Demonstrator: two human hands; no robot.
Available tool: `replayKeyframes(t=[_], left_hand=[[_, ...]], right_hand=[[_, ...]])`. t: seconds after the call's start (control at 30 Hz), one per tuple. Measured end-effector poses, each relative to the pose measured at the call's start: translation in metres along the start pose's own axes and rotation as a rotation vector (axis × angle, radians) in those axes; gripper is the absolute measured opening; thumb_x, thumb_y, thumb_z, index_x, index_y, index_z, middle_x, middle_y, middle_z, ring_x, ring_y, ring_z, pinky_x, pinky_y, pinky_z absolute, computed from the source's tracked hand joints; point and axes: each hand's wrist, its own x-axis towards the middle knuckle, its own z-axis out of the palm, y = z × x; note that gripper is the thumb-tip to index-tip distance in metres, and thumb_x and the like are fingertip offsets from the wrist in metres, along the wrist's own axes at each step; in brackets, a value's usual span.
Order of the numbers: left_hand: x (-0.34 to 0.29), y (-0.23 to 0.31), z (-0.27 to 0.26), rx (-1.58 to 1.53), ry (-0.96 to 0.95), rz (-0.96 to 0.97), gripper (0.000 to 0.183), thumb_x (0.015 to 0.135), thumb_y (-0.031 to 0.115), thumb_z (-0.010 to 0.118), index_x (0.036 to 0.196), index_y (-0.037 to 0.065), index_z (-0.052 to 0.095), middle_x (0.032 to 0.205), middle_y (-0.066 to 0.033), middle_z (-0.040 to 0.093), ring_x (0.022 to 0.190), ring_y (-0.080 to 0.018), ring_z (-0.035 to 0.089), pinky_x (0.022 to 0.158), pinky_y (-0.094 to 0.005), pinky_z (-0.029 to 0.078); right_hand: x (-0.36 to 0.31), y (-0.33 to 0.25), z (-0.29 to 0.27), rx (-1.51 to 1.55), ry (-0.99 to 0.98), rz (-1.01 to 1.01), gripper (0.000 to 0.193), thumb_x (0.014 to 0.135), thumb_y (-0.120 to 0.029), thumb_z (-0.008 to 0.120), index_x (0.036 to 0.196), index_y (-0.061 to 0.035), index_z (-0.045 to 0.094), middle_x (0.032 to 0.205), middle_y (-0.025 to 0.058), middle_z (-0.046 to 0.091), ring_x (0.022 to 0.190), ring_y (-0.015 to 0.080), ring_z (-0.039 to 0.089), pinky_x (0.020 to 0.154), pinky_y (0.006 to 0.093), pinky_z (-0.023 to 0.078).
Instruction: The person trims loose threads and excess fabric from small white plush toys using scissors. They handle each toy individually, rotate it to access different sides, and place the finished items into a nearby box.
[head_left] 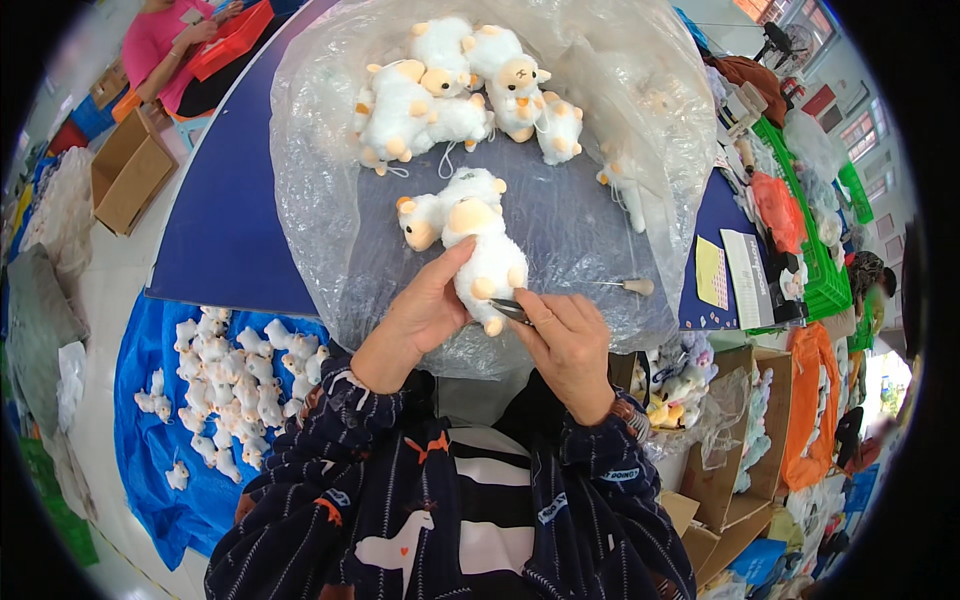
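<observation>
My left hand is closed around a white plush sheep with peach-coloured feet, its thumb pressing on the body. In my right hand is a small dark pointed metal tool, its tip against the toy's lower end; whether it is snips or tweezers I cannot tell. Touching the held toy's far side lies another plush sheep, its face turned left. Farther back, several more white plush sheep lie in a pile on clear plastic sheeting, some with white cord loops.
An awl with a wooden handle lies right of my hands on the blue table. Many plush sheep cover a blue tarp at lower left. Cardboard boxes stand at lower right. A person in pink sits at far left.
</observation>
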Motion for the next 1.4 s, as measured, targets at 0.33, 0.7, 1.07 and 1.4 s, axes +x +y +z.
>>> replayKeyframes(t=[0.33,0.7,1.07,1.4], left_hand=[[-0.002,-0.001,-0.002,-0.013,0.010,0.009,0.047,0.089,0.035,0.049,0.126,0.007,0.039,0.117,-0.0089,0.052,0.108,-0.0214,0.052,0.083,-0.0419,0.045],[-0.003,-0.002,-0.007,0.095,-0.001,0.120,0.042,0.086,0.024,0.048,0.122,0.003,0.042,0.113,-0.0098,0.053,0.103,-0.0211,0.054,0.083,-0.0378,0.046],[-0.001,-0.006,-0.014,0.145,-0.039,0.187,0.043,0.085,0.022,0.056,0.120,0.001,0.043,0.108,-0.0089,0.055,0.099,-0.0190,0.056,0.084,-0.0354,0.047],[-0.001,-0.004,-0.013,-0.064,0.009,0.099,0.040,0.088,0.024,0.052,0.121,0.002,0.043,0.110,-0.0084,0.054,0.101,-0.0191,0.055,0.086,-0.0361,0.046]], right_hand=[[-0.007,-0.003,0.001,0.561,0.063,0.425,0.030,0.070,-0.006,0.071,0.097,-0.0006,0.060,0.077,0.0072,0.056,0.063,0.0128,0.052,0.054,0.0243,0.041],[-0.009,0.003,0.015,1.216,-0.015,0.788,0.006,0.079,-0.005,0.060,0.080,0.0006,0.059,0.065,-0.0011,0.055,0.056,0.0043,0.047,0.051,0.0189,0.036],[0.003,-0.002,0.005,1.881,-0.049,0.913,0.012,0.084,-0.011,0.056,0.076,-0.0061,0.049,0.061,-0.0025,0.042,0.045,0.0037,0.027,0.042,0.0203,0.024],[-0.001,0.013,0.008,0.488,0.008,0.328,0.032,0.080,-0.015,0.062,0.108,0.0003,0.054,0.085,0.0081,0.055,0.065,0.0151,0.054,0.055,0.0242,0.043]])
